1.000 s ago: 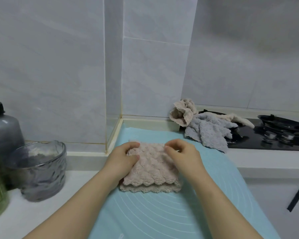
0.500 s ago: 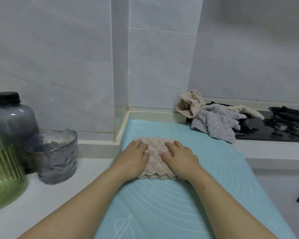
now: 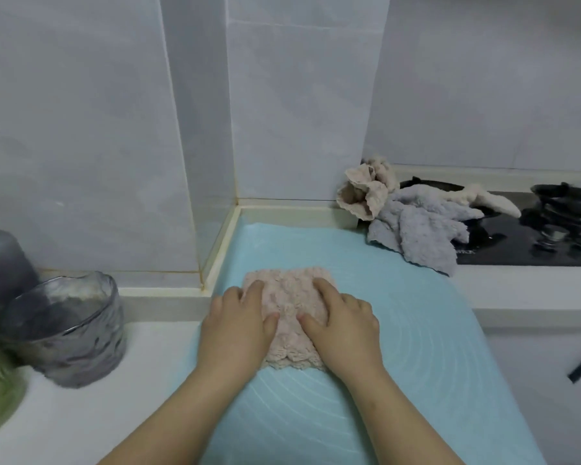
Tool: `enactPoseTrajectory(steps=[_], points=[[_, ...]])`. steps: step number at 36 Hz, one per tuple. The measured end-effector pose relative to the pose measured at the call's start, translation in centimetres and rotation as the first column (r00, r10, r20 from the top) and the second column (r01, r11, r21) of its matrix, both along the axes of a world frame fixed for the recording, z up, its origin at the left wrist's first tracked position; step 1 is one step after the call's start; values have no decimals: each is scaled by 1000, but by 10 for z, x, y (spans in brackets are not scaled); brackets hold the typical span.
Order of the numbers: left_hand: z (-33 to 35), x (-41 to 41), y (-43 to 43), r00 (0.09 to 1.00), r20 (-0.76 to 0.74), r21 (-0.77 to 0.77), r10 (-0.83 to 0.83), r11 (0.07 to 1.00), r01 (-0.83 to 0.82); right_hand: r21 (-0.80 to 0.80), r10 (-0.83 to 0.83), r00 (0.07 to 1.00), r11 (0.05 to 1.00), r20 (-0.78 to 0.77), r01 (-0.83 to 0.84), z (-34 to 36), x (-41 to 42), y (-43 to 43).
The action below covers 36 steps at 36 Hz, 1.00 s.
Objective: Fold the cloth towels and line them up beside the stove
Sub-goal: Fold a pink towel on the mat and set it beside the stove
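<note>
Two hands, left hand (image 3: pixel 235 327) and right hand (image 3: pixel 344 325), press flat with straight fingers on one folded fluffy pink cloth towel (image 3: pixel 287 310) near the left edge of the light blue mat (image 3: pixel 433 347). Its long side runs near to far, wavy hem toward the person. One heap of loose grey and beige towels (image 3: pixel 423 236) lies on the left edge of the black stove (image 3: pixel 517 253).

Left hand (image 3: pixel 237 325) and right hand (image 3: pixel 344 325) press flat on a folded pink textured cloth towel (image 3: pixel 287 302) lying on a light-blue silicone mat (image 3: pixel 416 347); crumpled grey and beige towels (image 3: pixel 416 229) overlap the black glass stove (image 3: pixel 517 243).
</note>
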<state>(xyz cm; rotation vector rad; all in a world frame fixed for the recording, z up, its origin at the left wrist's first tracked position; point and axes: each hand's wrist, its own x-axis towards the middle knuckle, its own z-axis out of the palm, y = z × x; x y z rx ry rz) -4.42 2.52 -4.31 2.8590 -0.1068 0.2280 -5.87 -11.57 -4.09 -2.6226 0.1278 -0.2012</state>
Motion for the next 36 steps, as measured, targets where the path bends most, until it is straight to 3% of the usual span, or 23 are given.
enactPoseTrajectory(steps=[5,9,12,13,16,20,23,28,32,36], points=[[17,-4,-7,973,-201,-89,117,987,-137,17,-183,982,983,-47,184,7,-8,6],[34,5,-1,892,-437,-267,117,930,-253,33,-225,950,971,-218,237,23,-14,7],[49,7,3,818,-572,-425,63,829,-362,208,-190,924,941,-332,268,39,-18,2],[53,5,3,797,-603,-493,24,775,-396,341,-170,915,891,-365,301,45,-20,-1],[67,-2,0,755,-641,-692,-139,530,-490,710,-100,911,594,-401,378,66,-31,-12],[81,-8,-17,666,-650,-759,-365,278,-588,839,-73,892,311,-447,446,82,-48,-34],[86,-10,-47,647,-622,-780,-440,275,-563,850,-111,879,227,-463,476,90,-63,-62],[92,-20,-119,719,-538,-841,-440,342,-419,855,-221,856,130,-468,501,91,-88,-126],[99,-33,-190,699,-473,-875,-536,379,-302,871,-278,838,7,-469,490,92,-112,-189],[103,-43,-275,647,-445,-882,-619,429,-196,884,-342,825,-38,-450,466,90,-130,-269]])
